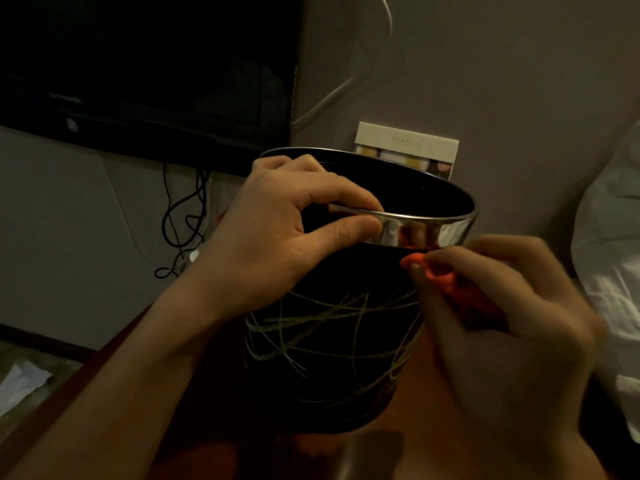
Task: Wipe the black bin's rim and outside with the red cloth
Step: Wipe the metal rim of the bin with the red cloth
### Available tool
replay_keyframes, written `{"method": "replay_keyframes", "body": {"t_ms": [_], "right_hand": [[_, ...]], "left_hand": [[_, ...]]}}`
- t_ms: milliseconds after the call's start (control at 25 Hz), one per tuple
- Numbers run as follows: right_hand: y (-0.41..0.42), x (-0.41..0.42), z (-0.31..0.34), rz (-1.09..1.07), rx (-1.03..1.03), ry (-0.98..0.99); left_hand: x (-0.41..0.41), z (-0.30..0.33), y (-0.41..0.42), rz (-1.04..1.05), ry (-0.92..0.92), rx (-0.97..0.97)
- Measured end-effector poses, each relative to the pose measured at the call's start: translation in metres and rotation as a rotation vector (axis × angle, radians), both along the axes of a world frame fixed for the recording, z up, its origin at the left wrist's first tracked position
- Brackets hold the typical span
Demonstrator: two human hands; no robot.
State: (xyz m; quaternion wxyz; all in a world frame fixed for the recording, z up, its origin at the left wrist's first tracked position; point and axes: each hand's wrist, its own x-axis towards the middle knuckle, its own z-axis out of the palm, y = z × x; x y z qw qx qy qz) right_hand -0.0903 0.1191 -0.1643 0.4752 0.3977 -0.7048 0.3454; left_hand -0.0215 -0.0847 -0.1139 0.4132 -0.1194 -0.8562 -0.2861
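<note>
A black bin (329, 362) with thin pale scribble lines and a shiny metal rim band (426, 230) stands on a reddish-brown surface in the middle of the view. My left hand (277, 237) grips the near-left part of the rim, fingers curled over the edge and thumb pressed on the band. My right hand (512, 317) holds the bunched red cloth (446, 282) against the bin's right side, just under the metal band. Most of the cloth is hidden inside that hand.
A dark television (145, 71) hangs on the wall at upper left, black cables (183, 220) dangling under it. A white cable (346, 84) runs up the wall. A small card (405, 147) stands behind the bin. White bedding (609, 271) lies at the right.
</note>
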Motion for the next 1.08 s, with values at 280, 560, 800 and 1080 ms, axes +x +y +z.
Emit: {"method": "replay_keyframes", "body": {"t_ms": [280,560,800,1080], "right_hand": [[0.001,0.000,0.005,0.042,-0.006,-0.047],[0.012,-0.003,0.017,0.080,-0.114,-0.184],[0.011,-0.004,0.015,0.059,-0.103,-0.152],[-0.001,-0.002,0.003,0.064,-0.050,-0.073]], "left_hand": [[0.002,-0.002,0.023,0.139,0.054,-0.037],[-0.001,0.000,0.020,0.073,0.040,-0.091],[-0.001,-0.001,0.006,0.040,0.019,-0.041],[-0.002,-0.001,0.006,0.035,0.032,-0.041]]}}
